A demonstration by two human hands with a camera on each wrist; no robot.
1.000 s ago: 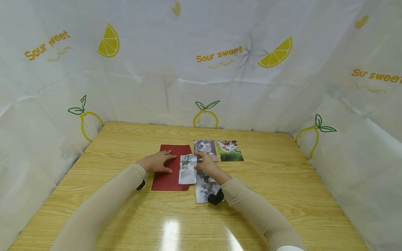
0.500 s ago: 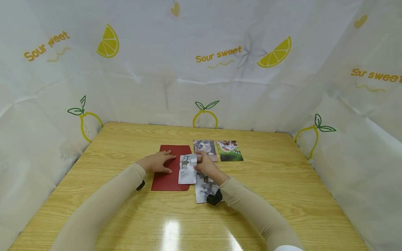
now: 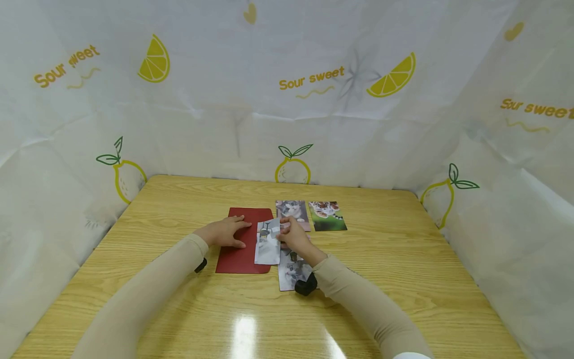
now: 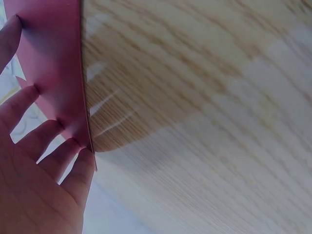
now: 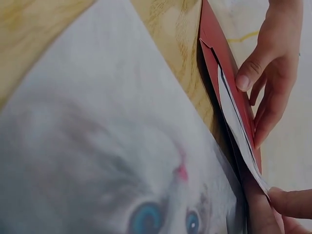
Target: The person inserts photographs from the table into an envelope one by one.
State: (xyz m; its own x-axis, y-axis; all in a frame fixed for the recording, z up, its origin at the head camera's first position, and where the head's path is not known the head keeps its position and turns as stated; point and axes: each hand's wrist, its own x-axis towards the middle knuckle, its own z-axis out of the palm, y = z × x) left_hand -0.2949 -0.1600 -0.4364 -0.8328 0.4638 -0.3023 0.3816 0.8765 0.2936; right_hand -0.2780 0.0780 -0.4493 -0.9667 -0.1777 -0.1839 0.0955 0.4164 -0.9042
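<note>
While the left hand (image 3: 225,233) lies spread on a plain red envelope (image 3: 239,260), the right hand (image 3: 297,238) pinches a pale, grey-printed photo card (image 3: 268,247).

Folder (image 3: 244,254): plain red, rectangular, lying flat on the wooden table (image 3: 381,274), left hand (image 3: 225,233) resting on it with fingers spread. Picture card (image 3: 268,244): grey and white, oblong, at the folder's right side, its right edge pinched by the right hand (image 3: 296,237); whether tucked inside, unclear.
</note>
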